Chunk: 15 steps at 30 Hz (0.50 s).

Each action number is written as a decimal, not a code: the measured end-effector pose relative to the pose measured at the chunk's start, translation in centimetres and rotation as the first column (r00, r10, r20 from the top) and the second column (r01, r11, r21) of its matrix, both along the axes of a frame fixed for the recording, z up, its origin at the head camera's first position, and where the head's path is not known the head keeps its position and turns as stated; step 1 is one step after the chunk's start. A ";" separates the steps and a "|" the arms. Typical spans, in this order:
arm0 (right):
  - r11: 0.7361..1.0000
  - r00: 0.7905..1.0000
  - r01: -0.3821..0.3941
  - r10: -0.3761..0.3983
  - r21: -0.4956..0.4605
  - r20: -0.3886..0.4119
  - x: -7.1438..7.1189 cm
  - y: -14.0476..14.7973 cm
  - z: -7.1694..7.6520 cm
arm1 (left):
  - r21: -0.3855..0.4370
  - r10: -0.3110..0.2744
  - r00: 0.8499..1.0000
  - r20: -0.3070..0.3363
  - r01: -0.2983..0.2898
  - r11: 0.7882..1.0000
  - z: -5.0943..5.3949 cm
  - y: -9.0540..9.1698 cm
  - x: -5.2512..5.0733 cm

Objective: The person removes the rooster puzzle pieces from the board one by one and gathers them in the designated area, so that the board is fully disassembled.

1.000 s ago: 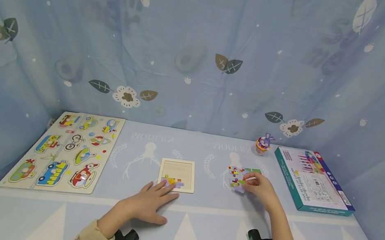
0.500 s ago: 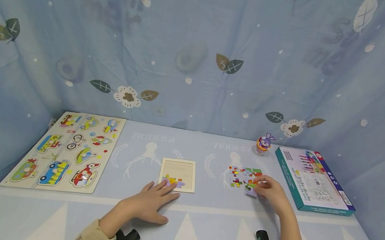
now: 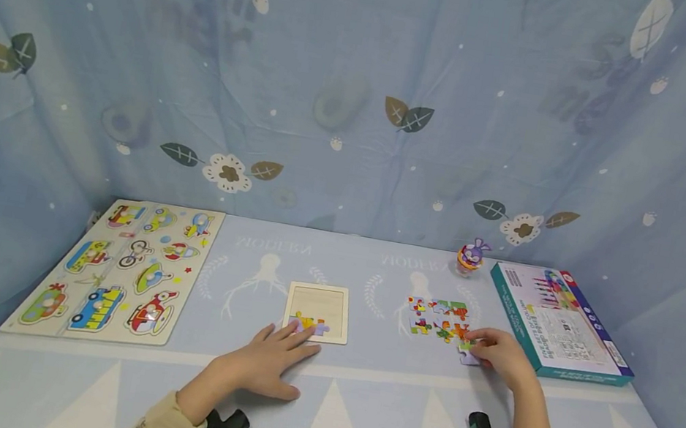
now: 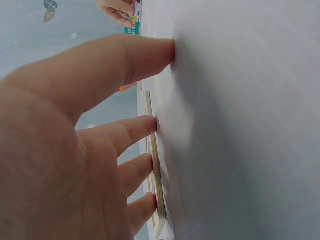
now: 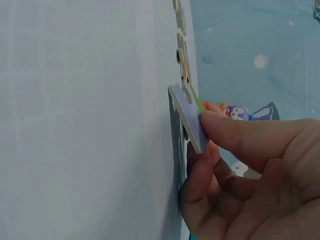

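Note:
My right hand (image 3: pixel 505 358) pinches a jigsaw puzzle piece (image 5: pixel 189 119) between thumb and fingers; in the right wrist view the piece is pale purple with a green part and stands tilted off the table. To its left lie several colourful jigsaw pieces (image 3: pixel 437 308) in rough rows. My left hand (image 3: pixel 267 365) is spread with straight fingers, the fingertips at the near edge of a square wooden puzzle tray (image 3: pixel 346 318). Inside the tray, along its near side, sit a few yellow and purple pieces (image 3: pixel 305 321), partly hidden by those fingers.
A wooden board with vehicle pictures (image 3: pixel 134 253) lies at the left. On the right is a flat teal-edged box (image 3: pixel 565 329), close to my right hand. A small purple rabbit figure (image 3: pixel 471 255) stands at the back, before the blue curtain (image 3: pixel 346 192).
My right hand has moved right and slightly nearer with the jigsaw puzzle piece, uncovering more of the loose pieces. My left hand has stayed at the tray.

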State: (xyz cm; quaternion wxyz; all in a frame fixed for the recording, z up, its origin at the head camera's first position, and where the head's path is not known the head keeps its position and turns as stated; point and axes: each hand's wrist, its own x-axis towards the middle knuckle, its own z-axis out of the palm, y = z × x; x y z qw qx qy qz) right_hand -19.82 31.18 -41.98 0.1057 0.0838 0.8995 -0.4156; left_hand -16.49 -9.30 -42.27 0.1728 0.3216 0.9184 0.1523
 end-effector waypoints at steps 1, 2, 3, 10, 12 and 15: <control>1.000 1.000 -0.002 0.002 0.012 0.002 0.0 0.1 0.0 | -0.001 0.001 1.000 0.001 -0.001 1.000 0.0 0.0 0.0; 1.000 1.000 -0.001 0.001 0.021 0.004 0.0 0.2 0.0 | -0.003 0.002 1.000 0.000 -0.002 1.000 0.0 0.0 0.0; 1.000 1.000 0.001 -0.001 0.027 0.005 0.1 0.2 0.0 | -0.003 0.002 1.000 0.000 -0.002 1.000 0.0 0.0 0.0; 0.995 0.998 0.059 -0.061 0.077 0.021 0.2 0.3 0.2 | -0.011 -0.005 1.000 -0.028 0.004 1.000 0.1 0.1 0.1; 0.993 0.997 0.068 -0.071 0.092 0.024 0.2 0.3 0.2 | -0.018 -0.008 0.999 -0.047 0.007 1.000 0.1 0.1 0.1; 0.991 0.997 0.071 -0.074 0.110 0.025 0.2 0.2 0.2 | -0.031 -0.009 0.997 -0.075 0.007 0.999 0.0 0.0 0.1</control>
